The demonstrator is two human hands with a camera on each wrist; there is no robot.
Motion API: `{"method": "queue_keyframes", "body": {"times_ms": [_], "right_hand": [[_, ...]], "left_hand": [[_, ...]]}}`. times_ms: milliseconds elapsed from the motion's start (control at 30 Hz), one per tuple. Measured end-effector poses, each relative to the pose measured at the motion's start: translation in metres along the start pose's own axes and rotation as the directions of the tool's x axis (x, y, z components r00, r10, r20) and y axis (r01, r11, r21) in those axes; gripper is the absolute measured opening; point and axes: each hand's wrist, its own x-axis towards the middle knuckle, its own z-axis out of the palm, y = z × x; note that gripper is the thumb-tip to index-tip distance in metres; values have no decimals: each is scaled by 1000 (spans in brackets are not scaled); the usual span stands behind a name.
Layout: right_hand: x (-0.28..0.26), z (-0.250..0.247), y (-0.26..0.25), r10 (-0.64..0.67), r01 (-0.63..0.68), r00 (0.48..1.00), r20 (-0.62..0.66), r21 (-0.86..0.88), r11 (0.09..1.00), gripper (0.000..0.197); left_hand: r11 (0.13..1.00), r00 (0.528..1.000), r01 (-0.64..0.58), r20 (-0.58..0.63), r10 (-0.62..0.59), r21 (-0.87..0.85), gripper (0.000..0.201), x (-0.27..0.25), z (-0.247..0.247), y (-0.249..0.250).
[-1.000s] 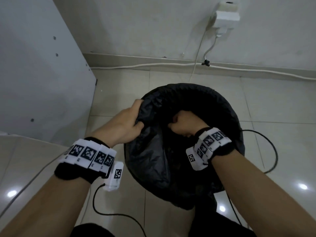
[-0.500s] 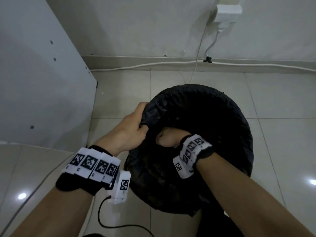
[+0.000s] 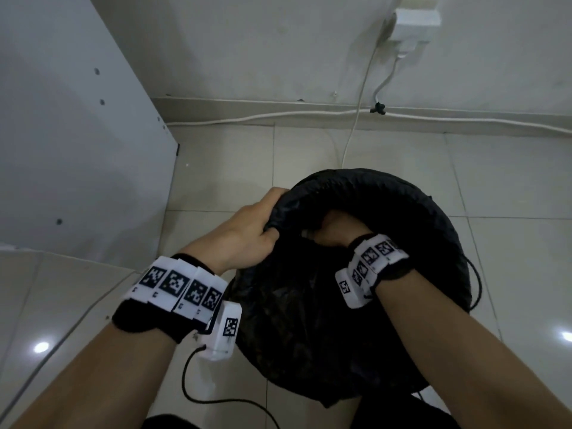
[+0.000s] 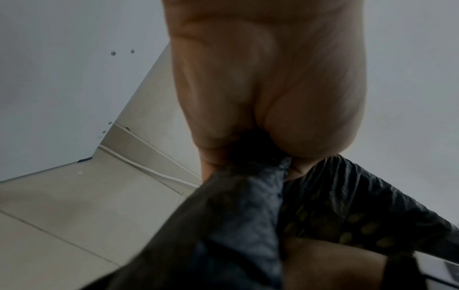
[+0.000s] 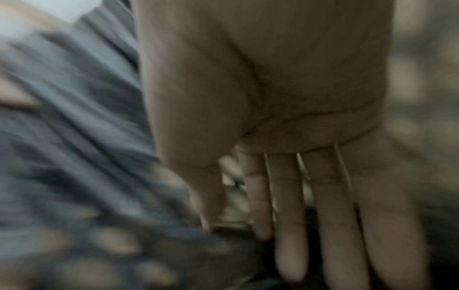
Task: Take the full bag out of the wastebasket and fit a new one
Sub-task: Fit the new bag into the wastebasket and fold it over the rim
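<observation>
A black bag lines the round wastebasket on the tiled floor and is folded over its rim. My left hand grips a bunched part of the bag's edge at the left side of the rim. In the left wrist view the black plastic runs out from my left hand, and a dotted mesh pattern shows through the bag. My right hand is inside the bag's mouth, close under the held edge. In the blurred right wrist view my right hand has straight fingers lying against the plastic and holds nothing.
A white cabinet panel stands at the left. A wall socket with hanging cables is on the far wall, and a white cable runs along the skirting. A black cable loops over the floor near my left wrist.
My right hand has moved left and up inside the bag, toward the edge my left hand holds. My left hand has kept its grip on that edge.
</observation>
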Motion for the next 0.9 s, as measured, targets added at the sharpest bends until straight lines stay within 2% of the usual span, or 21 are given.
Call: {"method": "queue_keyframes", "body": {"times_ms": [67,133,200,233,300,433,533,600,667,733,800,900], "right_hand": [[10,14,-1,39,-14,982,186,-135,991,53],[20,37,2,130,-44,941,314,-264,963,76],[26,55,5,161,-56,914,373,-277,959,98],[28,61,4,150,-42,913,379,-280,959,102],[27,58,-5,131,-21,914,384,-276,961,96],[32,29,-2,129,-56,921,367,-203,978,62],[30,35,30,146,-90,970,193,-273,958,46],[23,40,38,128,-85,979,157,-258,962,44],[13,24,23,74,-38,983,168,-208,977,44],[-2,-6,-3,-22,42,993,120,-172,984,39],[-22,-44,-29,-132,136,991,35,-110,985,31],[-61,-100,-56,-226,236,971,-83,153,959,17]], "left_hand": [[1000,1000,3,12,-3,-2,51,2,3,4],[1000,1000,-2,26,2,1,52,2,6,8],[1000,1000,-2,23,2,4,53,4,9,10],[1000,1000,6,15,-6,3,53,6,9,9],[1000,1000,30,-6,-30,4,52,8,9,9],[998,997,58,-56,-59,-5,52,12,7,7],[997,995,73,-68,-75,-25,49,9,10,9],[995,991,93,-91,-96,-30,43,8,12,10],[987,977,151,-142,-157,-54,37,11,12,5],[971,954,224,-182,-236,-85,33,13,5,-4],[949,927,291,-212,-311,-121,39,12,-6,-17],[924,859,327,-345,-378,-198,55,10,-31,-39]]}}
